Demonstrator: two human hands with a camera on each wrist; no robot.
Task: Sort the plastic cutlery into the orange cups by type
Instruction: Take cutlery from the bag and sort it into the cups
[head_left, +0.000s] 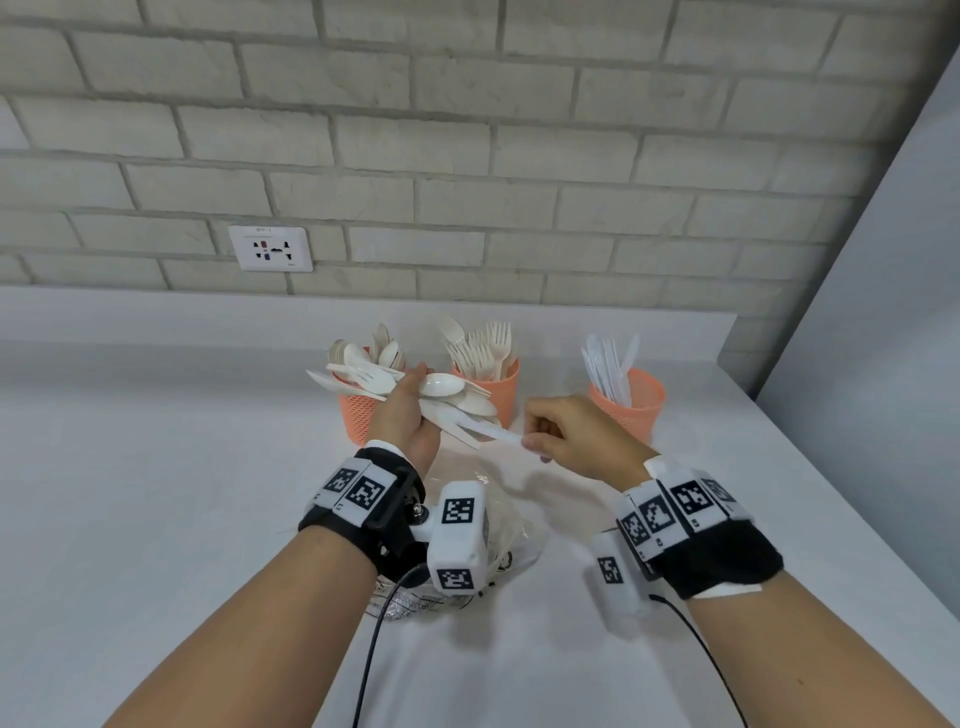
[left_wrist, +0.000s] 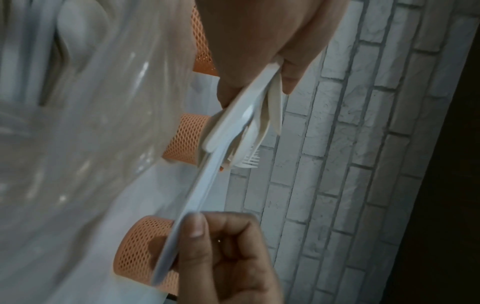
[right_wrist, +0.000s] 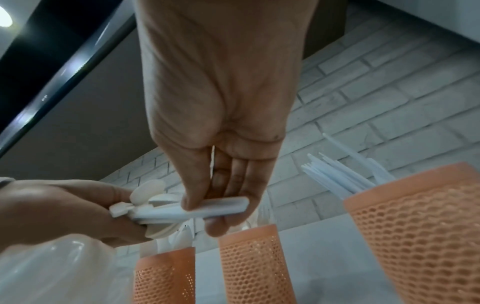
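Observation:
My left hand (head_left: 402, 415) grips a mixed bundle of white plastic cutlery (head_left: 415, 389) above the counter, in front of the left cup. My right hand (head_left: 550, 441) pinches the handle end of one white knife (head_left: 493, 431) that still sticks into the bundle; the knife (left_wrist: 197, 185) (right_wrist: 207, 207) shows in both wrist views. Three orange mesh cups stand by the wall: the left cup (head_left: 356, 415) with spoons, the middle cup (head_left: 501, 389) with forks, the right cup (head_left: 636, 400) with knives.
A clear plastic bag (head_left: 493, 535) lies crumpled on the white counter (head_left: 156, 467) under my wrists. A brick wall with a power socket (head_left: 270, 248) backs the counter. A grey panel (head_left: 883, 312) closes off the right side.

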